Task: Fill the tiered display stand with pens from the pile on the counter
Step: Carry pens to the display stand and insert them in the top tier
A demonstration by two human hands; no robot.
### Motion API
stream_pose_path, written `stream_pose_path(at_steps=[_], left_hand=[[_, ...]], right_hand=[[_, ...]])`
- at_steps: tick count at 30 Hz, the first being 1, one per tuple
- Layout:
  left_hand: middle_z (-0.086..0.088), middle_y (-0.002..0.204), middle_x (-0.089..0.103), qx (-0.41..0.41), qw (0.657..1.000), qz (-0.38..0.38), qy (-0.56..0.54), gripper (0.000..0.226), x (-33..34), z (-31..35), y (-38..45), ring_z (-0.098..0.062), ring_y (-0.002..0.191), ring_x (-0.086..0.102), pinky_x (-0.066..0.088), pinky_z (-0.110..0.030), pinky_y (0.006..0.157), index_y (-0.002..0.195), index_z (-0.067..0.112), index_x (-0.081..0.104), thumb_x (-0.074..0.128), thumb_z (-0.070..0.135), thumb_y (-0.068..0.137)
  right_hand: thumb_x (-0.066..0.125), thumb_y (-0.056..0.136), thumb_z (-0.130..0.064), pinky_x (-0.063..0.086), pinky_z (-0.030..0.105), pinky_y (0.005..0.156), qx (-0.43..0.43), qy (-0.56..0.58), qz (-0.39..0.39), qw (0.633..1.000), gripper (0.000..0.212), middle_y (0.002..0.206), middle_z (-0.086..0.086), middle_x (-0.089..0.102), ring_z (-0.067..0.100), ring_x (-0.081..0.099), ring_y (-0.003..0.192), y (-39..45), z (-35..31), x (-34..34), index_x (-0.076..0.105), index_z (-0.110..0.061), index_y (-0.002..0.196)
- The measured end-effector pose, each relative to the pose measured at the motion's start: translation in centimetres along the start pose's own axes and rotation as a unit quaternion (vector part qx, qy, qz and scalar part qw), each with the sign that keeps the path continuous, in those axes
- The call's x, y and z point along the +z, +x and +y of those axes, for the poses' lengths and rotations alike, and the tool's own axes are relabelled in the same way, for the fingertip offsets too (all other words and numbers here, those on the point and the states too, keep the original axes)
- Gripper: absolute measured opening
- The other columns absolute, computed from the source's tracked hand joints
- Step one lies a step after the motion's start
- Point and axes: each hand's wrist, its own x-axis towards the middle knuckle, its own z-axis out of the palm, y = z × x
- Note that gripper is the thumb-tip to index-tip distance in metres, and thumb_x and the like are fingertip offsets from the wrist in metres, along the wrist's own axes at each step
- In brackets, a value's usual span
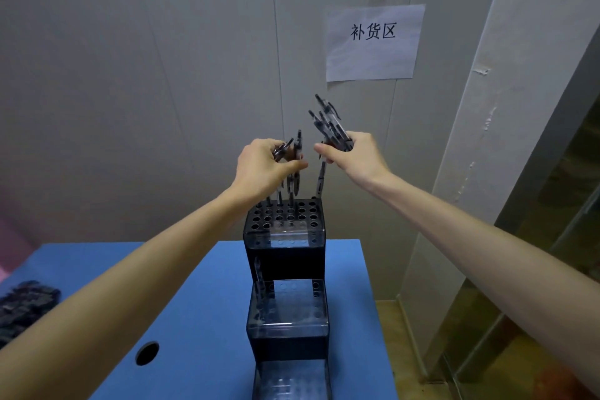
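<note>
A black tiered display stand (285, 256) with rows of round holes stands on the blue counter (201, 302). Above its top tier my left hand (263, 166) grips several dark pens whose tips reach down into the back row of holes. My right hand (354, 153) holds a bundle of dark pens (331, 123) pointing up and left, with one pen (321, 178) hanging down from it towards the back right holes. The pile of pens (26, 305) lies at the counter's left edge. A single pen (258, 273) stands in the middle tier.
A grey panel wall stands close behind the stand, with a paper sign (373, 42) taped up at the right. The counter has a round hole (147, 353) near its front. To the right the counter ends; a white pillar and a glass panel (535, 269) stand beyond.
</note>
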Motion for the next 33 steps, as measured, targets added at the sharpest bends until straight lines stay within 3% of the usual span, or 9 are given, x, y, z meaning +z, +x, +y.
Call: stream_pose_path(at_steps=[4, 8, 13, 18, 21, 26, 28, 30, 33], left_hand=[[0.009, 0.078, 0.077, 0.006, 1.0, -0.014, 0.016, 0.015, 0.0, 0.0, -0.3, -0.006, 0.069, 0.073, 0.061, -0.04, 0.083, 0.087, 0.026, 0.078, 0.086, 0.036, 0.079], [0.008, 0.077, 0.076, 0.004, 0.999, -0.021, 0.041, 0.017, 0.0, -0.1, -0.2, -0.009, 0.07, 0.074, 0.062, -0.043, 0.081, 0.087, 0.027, 0.078, 0.087, 0.039, 0.079], [0.007, 0.076, 0.075, 0.018, 0.996, -0.024, 0.088, 0.02, -0.2, 0.0, -0.1, -0.015, 0.073, 0.073, 0.06, -0.044, 0.079, 0.086, 0.025, 0.077, 0.086, 0.041, 0.079], [0.01, 0.077, 0.073, 0.025, 0.991, -0.035, 0.13, 0.019, 0.3, -0.4, -0.7, -0.011, 0.075, 0.069, 0.059, -0.035, 0.073, 0.086, 0.025, 0.075, 0.085, 0.04, 0.08], [0.011, 0.075, 0.071, 0.026, 0.989, -0.028, 0.144, 0.019, 0.4, -0.3, -0.7, -0.008, 0.071, 0.066, 0.052, -0.029, 0.066, 0.084, 0.026, 0.074, 0.085, 0.042, 0.08], [0.011, 0.06, 0.063, 0.032, 0.977, -0.071, 0.2, 0.019, 0.2, 0.2, -0.6, -0.008, 0.057, 0.059, 0.038, -0.026, 0.052, 0.074, 0.031, 0.07, 0.085, 0.041, 0.08], [0.009, 0.058, 0.061, 0.042, 0.97, -0.074, 0.228, 0.027, 0.3, 0.1, -0.7, -0.012, 0.054, 0.056, 0.034, -0.027, 0.049, 0.07, 0.029, 0.067, 0.083, 0.048, 0.08], [0.007, 0.065, 0.062, 0.063, 0.96, -0.07, 0.265, 0.031, 0.5, 0.0, -0.9, -0.019, 0.059, 0.059, 0.033, -0.028, 0.05, 0.072, 0.026, 0.066, 0.079, 0.052, 0.082], [0.001, 0.091, 0.063, 0.1, 0.942, -0.069, 0.314, 0.024, 0.7, 0.0, -1.4, -0.024, 0.073, 0.057, 0.035, -0.032, 0.06, 0.088, 0.023, 0.071, 0.071, 0.047, 0.091]], right_hand=[[0.076, 0.089, -0.041, 0.039, 0.005, 0.055, -0.01, -0.002, -0.015, 1.0, 0.019, 0.07, -0.012, 0.069, -0.008, 0.057, 0.055, 0.0, -0.1, -0.4, 0.07, -0.024, 0.083], [0.076, 0.089, -0.04, 0.041, 0.012, 0.06, -0.017, 0.011, -0.021, 1.0, 0.019, 0.07, -0.011, 0.07, -0.006, 0.058, 0.056, 0.1, -0.1, -0.5, 0.071, -0.023, 0.084], [0.075, 0.089, -0.04, 0.039, 0.004, 0.055, -0.019, 0.012, -0.027, 0.999, 0.019, 0.072, -0.01, 0.07, -0.009, 0.058, 0.056, -0.3, -0.3, 0.0, 0.07, -0.022, 0.087], [0.077, 0.087, -0.042, 0.042, 0.008, 0.061, -0.01, -0.021, -0.053, 0.998, 0.017, 0.075, -0.009, 0.073, -0.006, 0.063, 0.065, -0.5, -0.1, 0.6, 0.072, -0.026, 0.084], [0.079, 0.087, -0.039, 0.039, 0.006, 0.054, 0.004, -0.019, -0.065, 0.998, 0.015, 0.072, -0.01, 0.071, -0.008, 0.059, 0.057, -0.5, -0.2, 0.7, 0.072, -0.026, 0.083], [0.08, 0.085, -0.04, 0.036, 0.025, 0.054, 0.037, -0.091, -0.137, 0.986, 0.028, 0.063, -0.005, 0.061, 0.01, 0.046, 0.053, -0.1, -1.1, 0.4, 0.074, -0.013, 0.08], [0.08, 0.084, -0.034, 0.032, 0.025, 0.048, 0.053, -0.121, -0.187, 0.973, 0.027, 0.06, 0.003, 0.055, 0.015, 0.04, 0.052, -0.4, -1.1, 0.6, 0.072, -0.008, 0.079], [0.078, 0.085, -0.029, 0.032, 0.025, 0.046, 0.043, -0.107, -0.197, 0.974, 0.022, 0.063, 0.007, 0.059, 0.017, 0.042, 0.054, -0.9, -0.7, 1.0, 0.071, -0.011, 0.076], [0.076, 0.09, -0.022, 0.03, 0.022, 0.038, 0.056, -0.059, -0.18, 0.98, 0.02, 0.054, -0.007, 0.058, 0.012, 0.042, 0.048, -1.4, -0.3, 1.4, 0.067, -0.014, 0.074]])
